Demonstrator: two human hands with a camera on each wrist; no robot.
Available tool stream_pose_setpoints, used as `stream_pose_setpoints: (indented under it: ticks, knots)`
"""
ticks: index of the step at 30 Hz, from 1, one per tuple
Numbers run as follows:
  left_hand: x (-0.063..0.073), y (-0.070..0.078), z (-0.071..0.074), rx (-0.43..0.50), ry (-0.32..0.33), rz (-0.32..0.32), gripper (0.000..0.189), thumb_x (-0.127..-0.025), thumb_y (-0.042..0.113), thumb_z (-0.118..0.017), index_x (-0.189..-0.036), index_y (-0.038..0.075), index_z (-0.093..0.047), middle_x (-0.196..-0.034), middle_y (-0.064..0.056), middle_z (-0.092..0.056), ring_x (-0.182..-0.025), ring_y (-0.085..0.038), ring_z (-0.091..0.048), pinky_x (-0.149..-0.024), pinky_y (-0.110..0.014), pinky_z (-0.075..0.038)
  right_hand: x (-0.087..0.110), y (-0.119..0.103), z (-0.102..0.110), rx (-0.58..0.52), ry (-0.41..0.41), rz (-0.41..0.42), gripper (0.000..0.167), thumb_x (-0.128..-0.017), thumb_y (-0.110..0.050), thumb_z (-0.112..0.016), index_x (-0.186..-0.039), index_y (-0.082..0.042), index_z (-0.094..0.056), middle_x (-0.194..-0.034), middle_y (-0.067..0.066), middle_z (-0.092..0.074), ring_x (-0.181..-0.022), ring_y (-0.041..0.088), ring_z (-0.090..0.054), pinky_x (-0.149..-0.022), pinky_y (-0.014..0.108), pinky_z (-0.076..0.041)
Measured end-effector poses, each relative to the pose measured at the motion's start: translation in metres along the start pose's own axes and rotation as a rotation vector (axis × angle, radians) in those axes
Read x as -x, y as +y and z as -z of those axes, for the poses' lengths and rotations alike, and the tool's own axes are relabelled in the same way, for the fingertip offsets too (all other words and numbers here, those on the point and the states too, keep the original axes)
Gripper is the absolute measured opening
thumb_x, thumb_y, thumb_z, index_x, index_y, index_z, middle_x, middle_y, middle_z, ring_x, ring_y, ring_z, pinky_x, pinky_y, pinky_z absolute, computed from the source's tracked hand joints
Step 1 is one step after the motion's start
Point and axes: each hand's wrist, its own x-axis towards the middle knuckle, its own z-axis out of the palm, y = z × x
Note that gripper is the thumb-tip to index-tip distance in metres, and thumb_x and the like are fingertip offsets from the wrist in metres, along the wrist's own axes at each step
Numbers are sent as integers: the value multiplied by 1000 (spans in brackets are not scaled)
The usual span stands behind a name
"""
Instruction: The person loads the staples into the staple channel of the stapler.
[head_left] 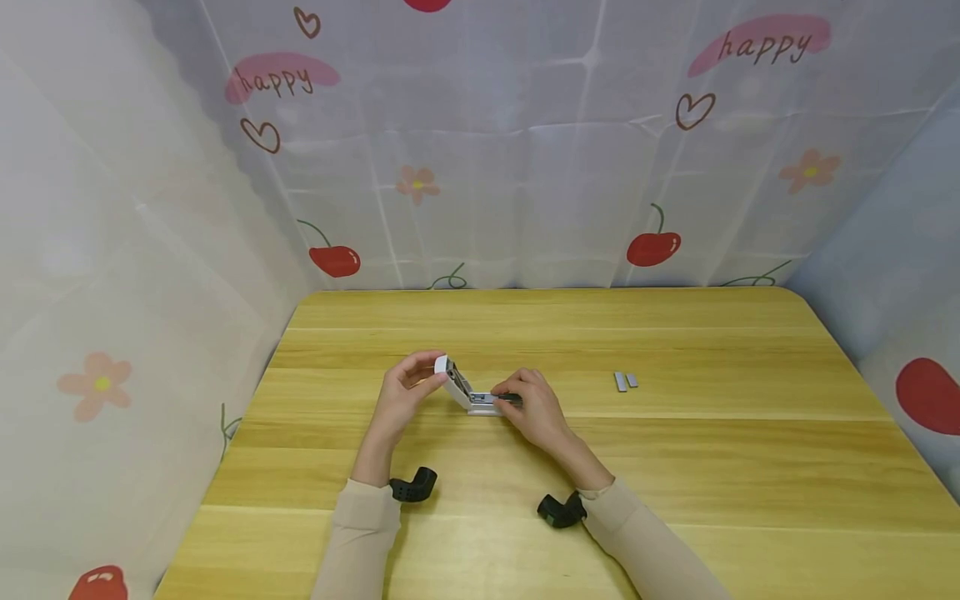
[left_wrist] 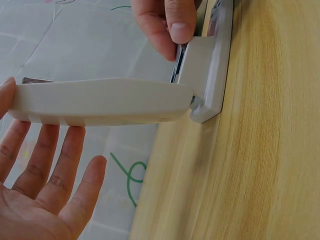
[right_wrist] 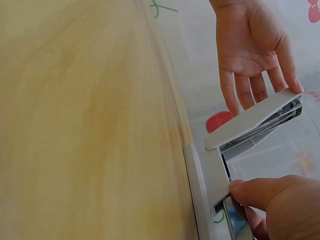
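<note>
Looks like they're working inside the open stapler, left grip pinching its top, right grip pinching its lower half, next bit probably needing it kept open

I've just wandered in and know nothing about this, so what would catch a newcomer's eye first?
Probably the white stapler, opened wide, with the left hand holding its raised top and the right hand gripping its lower part. Next come the red cherries printed on the pale backdrop behind the wooden table. Then perhaps two small grey strips lying on the table, right of the hands.
</note>
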Motion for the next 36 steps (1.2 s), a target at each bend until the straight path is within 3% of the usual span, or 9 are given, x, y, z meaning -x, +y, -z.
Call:
stream_pose_setpoints:
  ticks: [12, 22, 30, 36]
  knots:
    - [0, 0, 1, 1, -5, -2, 35, -91, 6, -68, -125, 0, -61, -126, -15, -59, -107, -19, -58, -87, -23, -53, 1, 1, 0, 23, 16, 10, 14, -81, -12, -79, -95, -9, -77, -90, 3, -63, -86, 20, -53, -74, 35, -45]
    - [0, -1, 0, 2, -11, -13, 36, -90, 6, -69, -125, -1, -61, -126, -16, -58, -107, -20, -57, -87, -22, -52, 4, 2, 9, 7, 35, -43, 21, -85, -13, -76, -106, -7, -75, -97, 6, -65, -92, 25, -56, -78, 40, -47]
    - [0, 0, 0, -14, -1, -12, 36, -91, 6, -68, -125, 0, -61, -127, -16, -58, -108, -20, -57, -88, -22, -52, 7, 11, 36, 64, 97, -45, 24, -85, -10, -75, -108, -6, -73, -94, 8, -66, -92, 26, -57, -77, 42, -48]
    - [1, 0, -1, -14, -1, -19, 35, -90, 5, -68, -124, -2, -61, -126, -17, -59, -106, -19, -57, -87, -22, -52, 16, 35, 68, 76, 224, -68, 25, -83, -6, -76, -107, -1, -72, -96, 13, -67, -90, 31, -59, -77, 45, -46]
